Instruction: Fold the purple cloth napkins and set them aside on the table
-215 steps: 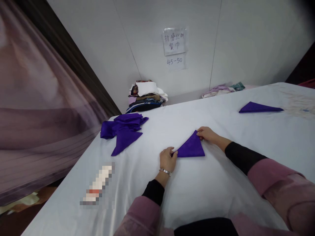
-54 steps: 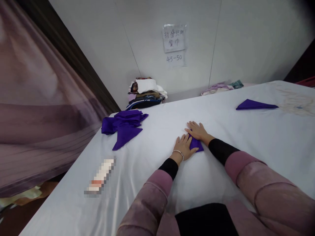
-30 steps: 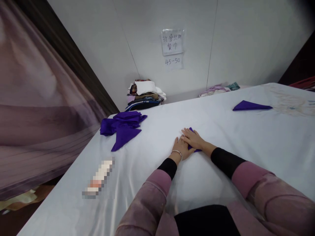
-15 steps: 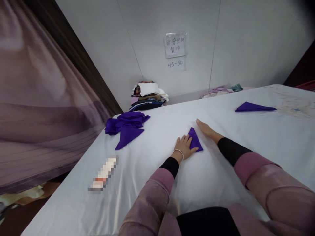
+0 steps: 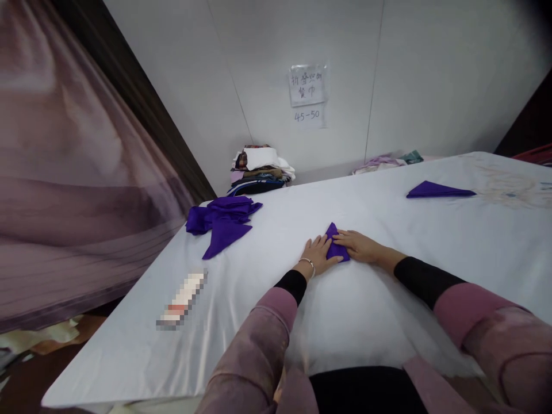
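A purple napkin (image 5: 337, 251), folded into a small triangle, lies on the white-covered table between my hands, its tip pointing away from me. My left hand (image 5: 318, 254), with a bracelet at the wrist, rests with spread fingers over the napkin's left side. From the right, my right hand (image 5: 357, 245) lies flat with its fingertips on the napkin's right edge. Neither hand grips the cloth. Part of the napkin is hidden under the fingers.
A loose heap of purple napkins (image 5: 224, 215) lies at the table's far left. One folded purple napkin (image 5: 437, 190) sits at the far right. A blurred-out oblong object (image 5: 183, 299) is at the left. A stack of folded clothes (image 5: 261, 167) stands by the wall.
My right hand has come in leftward from beside the napkin and now touches its right edge. My left hand has stayed on the napkin's left side.
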The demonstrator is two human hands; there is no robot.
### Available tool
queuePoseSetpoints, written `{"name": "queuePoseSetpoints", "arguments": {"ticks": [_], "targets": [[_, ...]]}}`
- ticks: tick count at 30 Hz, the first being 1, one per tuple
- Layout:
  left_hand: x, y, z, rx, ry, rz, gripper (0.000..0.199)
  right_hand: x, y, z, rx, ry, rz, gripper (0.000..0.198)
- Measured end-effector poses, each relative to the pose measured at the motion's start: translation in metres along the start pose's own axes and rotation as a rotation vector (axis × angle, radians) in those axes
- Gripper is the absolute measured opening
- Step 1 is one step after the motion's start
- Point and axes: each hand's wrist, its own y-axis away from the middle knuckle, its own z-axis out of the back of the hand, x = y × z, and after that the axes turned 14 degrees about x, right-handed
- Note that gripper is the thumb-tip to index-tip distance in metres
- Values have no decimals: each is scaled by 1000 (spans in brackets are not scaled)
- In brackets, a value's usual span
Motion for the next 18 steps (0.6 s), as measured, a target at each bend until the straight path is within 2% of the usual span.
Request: {"name": "queuePoseSetpoints", "arguments": {"ticks": [3,6,8,10,12,15,18], "targets": [[2,3,3,16,12,-25,87,-1,0,2,28,44,-15,52],[3,11,4,-67,-40,-51,91,-2,2,-2,18,59,-21,49],[4,18,3,-172,-90,-85,81,-3,2,-5,2,54,-19,49],[5,25,0,-259,-111,-118,60,-3,2,-7,-10,40,-17,50],[5,28,-4,-288,-111,-141,46,-2,2,-6,-11,28,-16,51],[5,27,-8,-277,-89,-139,43,2,3,-3,0,28,-15,52],[3,25,-5,-293,34,-51,44,9,7,1,10,24,-3,53]]}}
